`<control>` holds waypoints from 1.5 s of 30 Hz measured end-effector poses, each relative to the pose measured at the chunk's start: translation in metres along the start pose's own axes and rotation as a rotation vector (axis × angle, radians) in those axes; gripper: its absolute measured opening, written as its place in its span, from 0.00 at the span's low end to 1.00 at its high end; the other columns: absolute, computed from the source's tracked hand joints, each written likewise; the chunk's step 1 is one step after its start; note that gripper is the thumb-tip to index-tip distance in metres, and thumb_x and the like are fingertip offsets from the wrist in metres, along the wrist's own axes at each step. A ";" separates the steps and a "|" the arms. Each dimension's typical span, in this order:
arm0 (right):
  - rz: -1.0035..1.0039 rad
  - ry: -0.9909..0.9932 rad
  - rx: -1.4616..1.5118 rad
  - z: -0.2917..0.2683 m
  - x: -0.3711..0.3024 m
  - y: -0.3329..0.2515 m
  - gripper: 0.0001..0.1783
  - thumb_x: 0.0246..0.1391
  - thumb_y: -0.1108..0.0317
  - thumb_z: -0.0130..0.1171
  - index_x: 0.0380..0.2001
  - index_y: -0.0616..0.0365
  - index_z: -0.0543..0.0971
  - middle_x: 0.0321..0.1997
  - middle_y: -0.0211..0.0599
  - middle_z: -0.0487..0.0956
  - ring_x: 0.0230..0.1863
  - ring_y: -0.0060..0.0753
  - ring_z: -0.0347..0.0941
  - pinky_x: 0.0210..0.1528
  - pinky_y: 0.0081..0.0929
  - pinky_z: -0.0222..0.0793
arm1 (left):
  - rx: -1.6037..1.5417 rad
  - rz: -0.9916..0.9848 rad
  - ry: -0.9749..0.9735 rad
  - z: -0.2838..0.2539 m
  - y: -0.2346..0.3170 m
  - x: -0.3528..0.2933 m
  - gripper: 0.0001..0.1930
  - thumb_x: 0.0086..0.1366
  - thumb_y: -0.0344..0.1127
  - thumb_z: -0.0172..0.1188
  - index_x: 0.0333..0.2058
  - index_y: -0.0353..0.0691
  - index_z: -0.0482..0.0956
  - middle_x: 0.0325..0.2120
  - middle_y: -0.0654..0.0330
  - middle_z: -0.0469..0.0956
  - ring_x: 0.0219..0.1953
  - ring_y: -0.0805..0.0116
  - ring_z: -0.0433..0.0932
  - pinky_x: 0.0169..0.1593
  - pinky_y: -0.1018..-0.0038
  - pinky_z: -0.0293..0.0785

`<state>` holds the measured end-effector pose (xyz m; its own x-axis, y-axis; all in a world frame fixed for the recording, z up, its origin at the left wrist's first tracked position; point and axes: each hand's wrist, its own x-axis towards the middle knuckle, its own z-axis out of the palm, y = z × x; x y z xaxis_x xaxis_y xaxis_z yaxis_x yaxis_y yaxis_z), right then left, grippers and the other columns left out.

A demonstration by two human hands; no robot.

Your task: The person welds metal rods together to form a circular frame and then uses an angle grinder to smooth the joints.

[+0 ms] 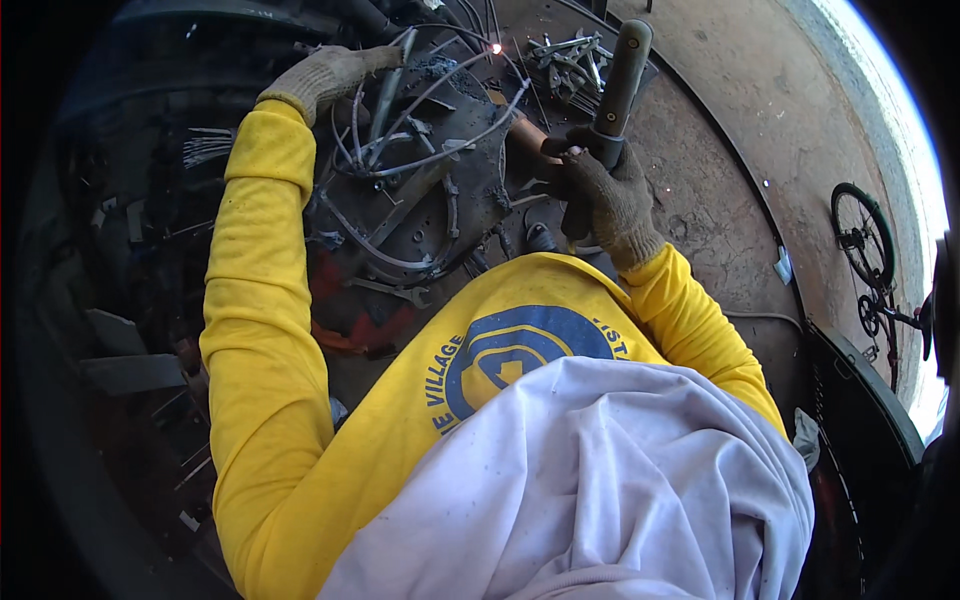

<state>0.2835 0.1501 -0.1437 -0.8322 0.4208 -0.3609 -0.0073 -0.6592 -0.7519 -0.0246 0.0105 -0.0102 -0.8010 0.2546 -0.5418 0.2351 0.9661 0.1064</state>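
My left hand (pixel 335 78), in a knitted work glove, reaches to the far left of the work. Its fingers close on the upper end of a grey metal tube (pixel 387 95). The tube stands tilted within a round frame of bent metal rods (pixel 440 160). A small spot on the frame's far side glows orange-white (pixel 497 48). My gloved right hand (pixel 612 195) is wrapped round a tool with a thick grey handle (pixel 625 80) marked by two round fasteners. A copper-coloured piece (pixel 530 138) shows beside this hand; whether it belongs to the tool is unclear.
Beneath the frame is a dark metal worktop (pixel 400 215). Several loose metal pieces (pixel 575 65) lie in a pile behind it. A wrench (pixel 395 290) lies near my lap. Bundled thin rods (pixel 207 147) are at the left, and a bicycle (pixel 865 240) stands on the ground at right.
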 end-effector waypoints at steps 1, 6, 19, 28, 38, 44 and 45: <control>-0.044 -0.018 0.064 0.010 0.000 -0.002 0.26 0.60 0.65 0.68 0.56 0.64 0.71 0.43 0.45 0.81 0.42 0.36 0.83 0.41 0.32 0.83 | -0.014 0.003 -0.008 0.000 0.004 -0.007 0.41 0.57 0.68 0.66 0.44 0.26 0.82 0.35 0.51 0.79 0.27 0.66 0.83 0.32 0.74 0.81; -0.044 -0.057 0.090 0.040 0.000 -0.015 0.20 0.61 0.66 0.66 0.52 0.61 0.72 0.39 0.44 0.82 0.35 0.36 0.83 0.33 0.31 0.82 | -0.110 0.083 0.089 0.010 -0.005 -0.007 0.38 0.58 0.67 0.66 0.40 0.27 0.84 0.31 0.53 0.80 0.26 0.67 0.84 0.32 0.73 0.80; -0.032 0.011 0.124 0.055 0.013 -0.003 0.20 0.62 0.66 0.65 0.51 0.60 0.71 0.37 0.41 0.80 0.33 0.36 0.81 0.37 0.32 0.82 | 0.018 0.118 0.167 0.020 -0.016 -0.001 0.53 0.55 0.82 0.55 0.49 0.28 0.83 0.39 0.46 0.83 0.40 0.57 0.85 0.51 0.65 0.76; 0.028 0.166 0.182 0.063 0.028 -0.012 0.18 0.56 0.65 0.68 0.46 0.57 0.75 0.33 0.36 0.79 0.30 0.31 0.78 0.32 0.28 0.78 | -0.117 0.496 -0.134 0.014 -0.072 -0.026 0.26 0.77 0.45 0.52 0.68 0.43 0.64 0.48 0.52 0.83 0.46 0.51 0.84 0.55 0.64 0.79; -0.041 0.146 0.049 0.056 0.033 -0.007 0.25 0.46 0.67 0.75 0.49 0.54 0.79 0.32 0.33 0.80 0.33 0.33 0.80 0.36 0.28 0.77 | 0.376 1.052 0.568 0.071 -0.082 -0.058 0.49 0.52 0.50 0.76 0.69 0.44 0.62 0.68 0.48 0.62 0.70 0.46 0.63 0.72 0.55 0.61; -0.157 0.203 0.119 0.041 0.028 -0.022 0.13 0.63 0.66 0.64 0.48 0.55 0.77 0.31 0.30 0.79 0.28 0.27 0.77 0.30 0.28 0.77 | 0.026 1.268 0.636 0.048 -0.058 -0.049 0.37 0.56 0.44 0.73 0.62 0.39 0.70 0.56 0.48 0.76 0.57 0.48 0.78 0.58 0.59 0.78; -0.164 0.218 0.106 0.027 0.027 -0.023 0.13 0.63 0.66 0.64 0.48 0.55 0.77 0.31 0.30 0.79 0.28 0.27 0.77 0.30 0.28 0.77 | 0.008 1.281 0.633 0.033 -0.047 -0.049 0.37 0.56 0.44 0.73 0.62 0.39 0.70 0.56 0.48 0.76 0.57 0.48 0.78 0.58 0.59 0.78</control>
<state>0.2467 0.1595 -0.1216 -0.6765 0.6436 -0.3580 -0.1996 -0.6281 -0.7521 0.0222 -0.0489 -0.0160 -0.1431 0.9138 0.3802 0.9728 0.0592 0.2238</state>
